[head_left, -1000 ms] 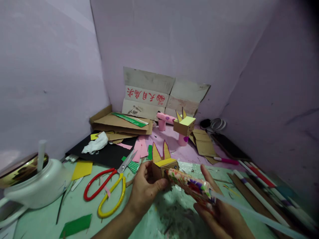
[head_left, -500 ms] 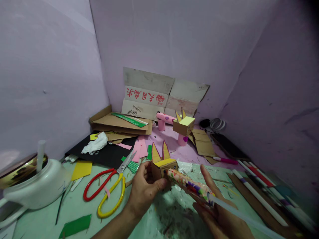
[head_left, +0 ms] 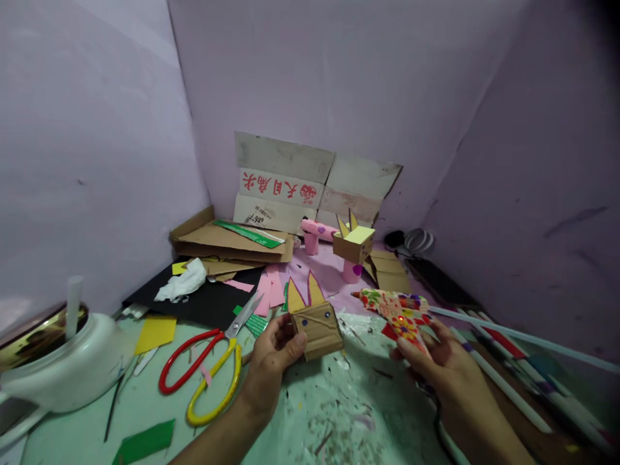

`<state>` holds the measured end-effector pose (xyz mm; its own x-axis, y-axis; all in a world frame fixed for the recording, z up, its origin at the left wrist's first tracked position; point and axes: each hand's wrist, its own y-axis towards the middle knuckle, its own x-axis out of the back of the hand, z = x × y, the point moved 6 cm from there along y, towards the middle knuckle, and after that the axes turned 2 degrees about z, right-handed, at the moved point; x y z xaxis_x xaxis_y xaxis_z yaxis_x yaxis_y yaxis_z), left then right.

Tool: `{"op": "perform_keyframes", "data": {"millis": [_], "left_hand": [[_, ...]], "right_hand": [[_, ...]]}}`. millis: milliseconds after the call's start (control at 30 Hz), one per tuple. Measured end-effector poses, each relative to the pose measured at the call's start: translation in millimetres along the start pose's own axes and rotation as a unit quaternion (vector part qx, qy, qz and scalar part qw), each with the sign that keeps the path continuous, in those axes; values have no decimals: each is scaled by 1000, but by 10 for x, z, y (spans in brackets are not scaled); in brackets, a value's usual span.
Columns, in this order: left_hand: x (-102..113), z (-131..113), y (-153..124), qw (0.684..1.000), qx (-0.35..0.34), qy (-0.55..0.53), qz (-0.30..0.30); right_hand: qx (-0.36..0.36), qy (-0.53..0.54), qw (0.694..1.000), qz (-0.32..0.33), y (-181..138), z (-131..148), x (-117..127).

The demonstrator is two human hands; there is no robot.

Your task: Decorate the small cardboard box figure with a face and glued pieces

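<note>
My left hand grips a small cardboard animal head by its left side. Two yellow pointed ears with purple edges stand on its top, and two dark eyes show on the face turned towards me. In my right hand is a hot glue gun with a flowery pattern, a small red light and a long clear glue stick out of its back. The nozzle points left, above and apart from the head. To the left of my left hand lie scissors with one red and one yellow handle.
Behind stands a pink figure with a box-shaped cardboard head. Cardboard pieces, crumpled tissue and pink strips lie at the back left. A white pot is at far left; marker pens lie at right.
The glue gun has moved right and up, away from the cardboard head, its nozzle now higher. The head has turned so its face with the eyes shows.
</note>
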<state>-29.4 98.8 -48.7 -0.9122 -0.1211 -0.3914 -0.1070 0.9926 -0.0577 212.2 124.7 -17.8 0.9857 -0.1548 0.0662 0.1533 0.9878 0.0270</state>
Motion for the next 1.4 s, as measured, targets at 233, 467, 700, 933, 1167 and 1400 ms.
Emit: {"op": "perform_keyframes", "data": {"millis": [233,467,700,933,1167,1400], "left_hand": [[19,-13,-6,1000,-14,2,-1],[-10,-53,-39,999,-21,36,6],[-100,-27,-107,992,-37,120,18],[-202,18,-174,993,-2,114,36],[-146,-44,-187,979,-50,196,2],[-239,-48,-284,964,-81,247,62]], "right_hand": [[-104,20,994,3,193,-301,-109],[32,-61,996,-54,-45,10,26],[-78,130,982,111,-297,-18,-290],[-90,150,972,157,-350,-163,-513],[-113,167,956,212,-410,-218,-644],[-133,204,948,203,-448,-195,-682]]}}
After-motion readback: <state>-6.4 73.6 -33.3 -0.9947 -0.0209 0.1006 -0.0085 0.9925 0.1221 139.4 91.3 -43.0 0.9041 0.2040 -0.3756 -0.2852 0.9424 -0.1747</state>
